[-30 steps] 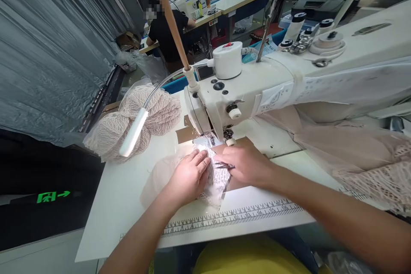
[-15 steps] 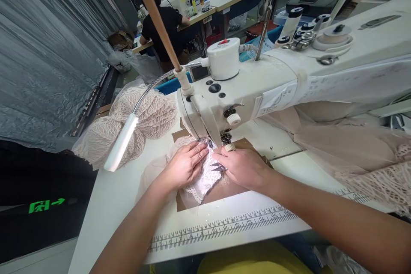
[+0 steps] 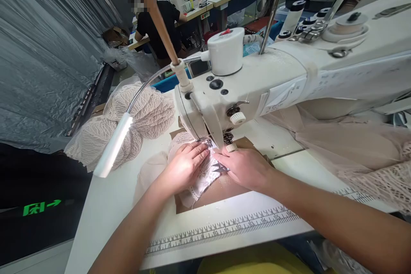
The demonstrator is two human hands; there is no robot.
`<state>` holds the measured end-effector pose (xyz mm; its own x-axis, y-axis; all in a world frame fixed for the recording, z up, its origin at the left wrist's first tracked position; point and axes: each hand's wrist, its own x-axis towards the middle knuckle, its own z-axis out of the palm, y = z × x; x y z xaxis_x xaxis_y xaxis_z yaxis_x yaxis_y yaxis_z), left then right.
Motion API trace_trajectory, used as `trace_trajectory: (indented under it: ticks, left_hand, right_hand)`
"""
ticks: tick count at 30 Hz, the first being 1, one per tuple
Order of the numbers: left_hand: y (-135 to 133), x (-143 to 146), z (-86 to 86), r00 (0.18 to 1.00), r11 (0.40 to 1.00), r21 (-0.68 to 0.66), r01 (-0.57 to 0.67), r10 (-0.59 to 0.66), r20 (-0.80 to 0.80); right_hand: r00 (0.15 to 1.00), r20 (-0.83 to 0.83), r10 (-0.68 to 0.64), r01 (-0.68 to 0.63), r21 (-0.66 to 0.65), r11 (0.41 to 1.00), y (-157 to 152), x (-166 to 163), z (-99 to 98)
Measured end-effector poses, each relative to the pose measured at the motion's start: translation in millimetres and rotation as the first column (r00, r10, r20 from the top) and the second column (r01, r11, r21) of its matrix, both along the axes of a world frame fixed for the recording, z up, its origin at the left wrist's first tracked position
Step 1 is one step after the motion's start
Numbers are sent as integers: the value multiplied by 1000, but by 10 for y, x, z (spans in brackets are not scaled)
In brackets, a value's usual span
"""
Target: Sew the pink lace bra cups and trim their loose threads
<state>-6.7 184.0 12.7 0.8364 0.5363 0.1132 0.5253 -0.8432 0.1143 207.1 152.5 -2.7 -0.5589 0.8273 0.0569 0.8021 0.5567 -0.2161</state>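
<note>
White lace fabric (image 3: 205,175) lies under the needle area of a white sewing machine (image 3: 205,107). My left hand (image 3: 184,165) rests flat on the lace, its fingers stretched toward the presser foot (image 3: 208,142). To the right of the foot, my right hand (image 3: 245,167) is curled around small thread snips (image 3: 220,168), whose pointed blades stick out leftward over the lace. The right index finger reaches to the lace's edge. Sheer beige mesh (image 3: 149,175) spreads out left of my left hand. Beneath the work is a brown sheet (image 3: 221,192).
A lit lamp (image 3: 114,145) on a bendy neck hangs at left, before a bundle of beige lace (image 3: 141,111). Beige tulle (image 3: 346,141) lies at right. A printed ruler (image 3: 224,229) runs along the table's front edge. A person (image 3: 160,28) sits at another machine behind.
The lace has shifted slightly forward toward the presser foot, its near corner moving up and left with my left hand. My right hand stays about where it was. The camera view has tilted slightly.
</note>
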Motion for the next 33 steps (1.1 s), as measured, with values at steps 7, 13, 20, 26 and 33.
trace_trajectory:
  ticks: [7, 13, 20, 26, 33]
  left_hand:
    - [-84, 35, -58, 999, 999, -33, -21, 22, 40]
    - [-18, -4, -104, 999, 999, -33, -29, 30, 41]
    - [-18, -15, -104, 994, 998, -55, -19, 25, 102]
    - [-74, -8, -107, 996, 997, -73, 1, 5, 89]
    - [-24, -27, -104, 995, 997, -76, -7, 15, 95]
  right_hand:
    - [1000, -1, -17, 17, 40, 999, -10, -14, -30]
    - [999, 7, -33, 32, 97, 995, 12, -12, -31]
    - [996, -49, 73, -67, 110, 992, 7, 67, -76]
    - [994, -64, 84, -77, 98, 992, 10, 78, -44]
    - [999, -3, 36, -35, 114, 993, 14, 44, -70]
